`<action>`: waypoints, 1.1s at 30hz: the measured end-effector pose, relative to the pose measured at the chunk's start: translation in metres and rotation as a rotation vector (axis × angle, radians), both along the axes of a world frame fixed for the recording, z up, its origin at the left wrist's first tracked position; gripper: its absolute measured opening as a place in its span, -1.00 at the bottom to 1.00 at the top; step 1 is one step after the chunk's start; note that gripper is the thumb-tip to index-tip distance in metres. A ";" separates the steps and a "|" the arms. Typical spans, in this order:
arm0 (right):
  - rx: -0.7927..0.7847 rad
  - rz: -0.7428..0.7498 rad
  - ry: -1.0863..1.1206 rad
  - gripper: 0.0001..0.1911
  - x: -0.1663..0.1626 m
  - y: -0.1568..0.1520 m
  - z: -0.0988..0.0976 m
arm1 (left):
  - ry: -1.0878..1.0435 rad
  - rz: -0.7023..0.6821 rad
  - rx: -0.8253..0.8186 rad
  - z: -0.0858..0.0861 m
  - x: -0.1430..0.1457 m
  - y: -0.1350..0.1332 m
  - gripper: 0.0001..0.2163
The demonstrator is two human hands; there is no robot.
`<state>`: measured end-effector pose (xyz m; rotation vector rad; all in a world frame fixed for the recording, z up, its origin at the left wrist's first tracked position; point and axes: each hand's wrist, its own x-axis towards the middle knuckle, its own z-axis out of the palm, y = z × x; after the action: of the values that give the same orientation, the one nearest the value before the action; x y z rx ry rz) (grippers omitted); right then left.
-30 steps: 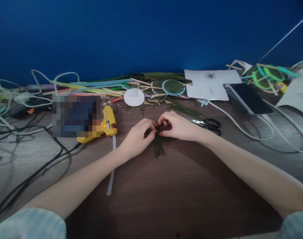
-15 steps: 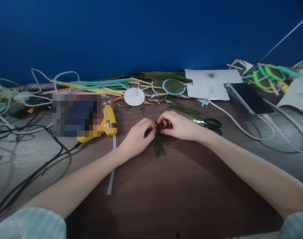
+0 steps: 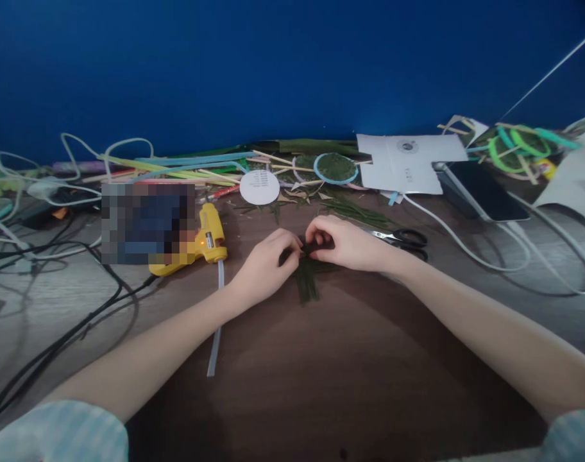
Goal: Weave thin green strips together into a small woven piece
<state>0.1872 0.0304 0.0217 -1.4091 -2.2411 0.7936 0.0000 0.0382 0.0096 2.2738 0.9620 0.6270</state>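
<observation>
Between the curled fingertips of the left hand (image 3: 263,268) and the right hand (image 3: 351,244), both closed to a pinch, the far end of a small bundle of thin dark-green leaf-like strips (image 3: 306,285) is gripped over the dark-brown wooden tabletop (image 3: 321,378), apparently so that the strips are held together, though the exact contact is hidden by the fingers. A yellow plastic glue gun (image 3: 210,230) and black-handled metal scissors (image 3: 393,239) are set at opposite sides, seemingly so that both are within reach.
</observation>
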 end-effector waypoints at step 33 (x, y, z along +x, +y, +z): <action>0.041 0.064 0.222 -0.92 0.005 -0.001 0.006 | 0.021 -0.066 0.001 0.002 0.000 -0.002 -0.77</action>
<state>0.1925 0.0296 0.0274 -1.1740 -2.1280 0.8741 0.0004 0.0360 0.0113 2.3070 0.8934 0.5762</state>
